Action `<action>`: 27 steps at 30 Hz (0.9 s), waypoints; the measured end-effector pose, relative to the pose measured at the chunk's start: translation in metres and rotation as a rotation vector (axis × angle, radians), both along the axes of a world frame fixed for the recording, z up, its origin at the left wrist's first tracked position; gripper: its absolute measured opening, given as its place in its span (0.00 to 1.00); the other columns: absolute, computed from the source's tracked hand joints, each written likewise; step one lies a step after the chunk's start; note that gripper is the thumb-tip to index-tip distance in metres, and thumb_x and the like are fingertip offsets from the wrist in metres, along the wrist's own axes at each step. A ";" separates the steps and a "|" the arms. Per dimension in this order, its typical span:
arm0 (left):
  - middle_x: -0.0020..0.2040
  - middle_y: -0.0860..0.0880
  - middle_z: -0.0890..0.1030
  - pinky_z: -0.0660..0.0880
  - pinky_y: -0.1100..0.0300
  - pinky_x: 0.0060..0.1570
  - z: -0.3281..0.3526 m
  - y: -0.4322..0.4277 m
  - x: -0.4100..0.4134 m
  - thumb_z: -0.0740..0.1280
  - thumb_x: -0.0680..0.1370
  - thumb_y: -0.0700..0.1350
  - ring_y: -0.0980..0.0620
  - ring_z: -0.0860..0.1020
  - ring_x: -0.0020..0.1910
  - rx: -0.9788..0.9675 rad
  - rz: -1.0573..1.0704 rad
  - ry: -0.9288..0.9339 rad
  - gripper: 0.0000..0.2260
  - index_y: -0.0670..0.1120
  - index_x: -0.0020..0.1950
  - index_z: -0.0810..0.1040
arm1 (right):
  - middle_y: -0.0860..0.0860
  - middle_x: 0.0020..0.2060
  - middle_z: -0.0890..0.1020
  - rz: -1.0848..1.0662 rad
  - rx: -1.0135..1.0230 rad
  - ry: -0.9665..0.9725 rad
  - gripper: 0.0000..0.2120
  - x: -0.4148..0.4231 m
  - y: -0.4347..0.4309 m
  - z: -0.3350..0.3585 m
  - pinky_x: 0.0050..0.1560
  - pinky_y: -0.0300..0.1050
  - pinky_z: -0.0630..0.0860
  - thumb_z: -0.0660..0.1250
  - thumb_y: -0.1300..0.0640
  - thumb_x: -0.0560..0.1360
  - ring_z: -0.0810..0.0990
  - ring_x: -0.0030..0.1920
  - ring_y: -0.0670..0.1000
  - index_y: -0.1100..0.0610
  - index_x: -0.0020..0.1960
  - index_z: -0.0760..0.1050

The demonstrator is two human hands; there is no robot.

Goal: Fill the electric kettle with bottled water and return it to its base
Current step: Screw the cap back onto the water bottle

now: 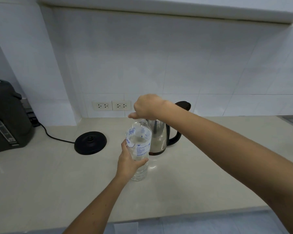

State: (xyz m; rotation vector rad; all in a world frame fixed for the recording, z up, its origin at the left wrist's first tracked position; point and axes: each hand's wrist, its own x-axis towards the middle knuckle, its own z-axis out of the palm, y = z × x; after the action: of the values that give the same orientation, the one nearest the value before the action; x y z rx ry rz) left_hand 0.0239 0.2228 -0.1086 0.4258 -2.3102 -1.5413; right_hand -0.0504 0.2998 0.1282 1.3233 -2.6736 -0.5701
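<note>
A clear plastic water bottle (140,144) with a white and blue label stands upright on the counter, partly filled. My left hand (128,163) grips its lower body. My right hand (146,106) is closed over the bottle's top, hiding the cap. Just behind the bottle stands the steel electric kettle (159,137) with a black handle, its black lid (183,105) raised. The kettle's round black base (90,142) lies apart on the counter to the left, with nothing on it.
A cord (56,138) runs from the base toward a dark appliance (7,117) at the far left. Two wall sockets (111,105) sit on the tiled wall behind. The beige counter (201,174) ends at a front edge near the bottom.
</note>
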 end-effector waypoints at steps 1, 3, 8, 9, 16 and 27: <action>0.62 0.55 0.74 0.71 0.64 0.53 0.000 0.000 0.001 0.82 0.62 0.49 0.53 0.76 0.58 0.000 0.002 0.001 0.46 0.55 0.71 0.57 | 0.51 0.30 0.68 -0.022 -0.009 -0.019 0.28 0.000 0.000 0.003 0.27 0.42 0.59 0.51 0.39 0.80 0.69 0.32 0.51 0.58 0.30 0.64; 0.63 0.54 0.75 0.71 0.64 0.53 0.000 -0.001 0.003 0.82 0.62 0.49 0.53 0.77 0.59 0.006 -0.001 -0.006 0.46 0.55 0.71 0.56 | 0.49 0.31 0.74 -0.058 -0.021 -0.183 0.28 -0.003 0.002 0.011 0.30 0.42 0.63 0.54 0.35 0.77 0.73 0.33 0.49 0.57 0.34 0.70; 0.65 0.53 0.74 0.71 0.64 0.54 0.001 -0.002 0.002 0.82 0.63 0.49 0.53 0.76 0.60 -0.004 -0.007 -0.016 0.48 0.53 0.73 0.55 | 0.46 0.40 0.75 -0.001 -0.043 -0.338 0.14 -0.003 0.014 0.018 0.37 0.44 0.70 0.65 0.48 0.76 0.78 0.44 0.52 0.51 0.60 0.70; 0.65 0.53 0.74 0.71 0.64 0.54 0.001 -0.001 0.001 0.82 0.63 0.48 0.52 0.76 0.61 -0.005 -0.009 -0.015 0.48 0.53 0.73 0.55 | 0.47 0.40 0.73 -0.007 -0.065 -0.332 0.13 -0.003 0.016 0.014 0.38 0.45 0.70 0.64 0.49 0.77 0.77 0.43 0.52 0.53 0.60 0.69; 0.65 0.53 0.75 0.72 0.61 0.54 0.005 0.005 0.002 0.81 0.63 0.48 0.50 0.77 0.61 -0.006 0.016 -0.011 0.47 0.53 0.74 0.56 | 0.50 0.36 0.68 -0.081 -0.397 -0.283 0.19 0.008 0.022 -0.023 0.33 0.46 0.63 0.57 0.45 0.80 0.70 0.40 0.55 0.61 0.60 0.66; 0.69 0.57 0.71 0.71 0.62 0.59 0.034 0.062 -0.025 0.81 0.64 0.50 0.55 0.73 0.64 -0.015 -0.184 0.026 0.51 0.54 0.78 0.52 | 0.47 0.33 0.81 -0.378 -0.929 -0.375 0.11 -0.022 0.099 -0.033 0.28 0.40 0.66 0.67 0.44 0.70 0.79 0.33 0.48 0.50 0.39 0.72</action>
State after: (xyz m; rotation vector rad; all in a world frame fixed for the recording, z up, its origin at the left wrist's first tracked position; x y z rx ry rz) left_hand -0.0006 0.2849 -0.0742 0.1924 -2.3968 -1.6001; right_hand -0.0721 0.3988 0.0956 0.6903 -2.8276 0.9044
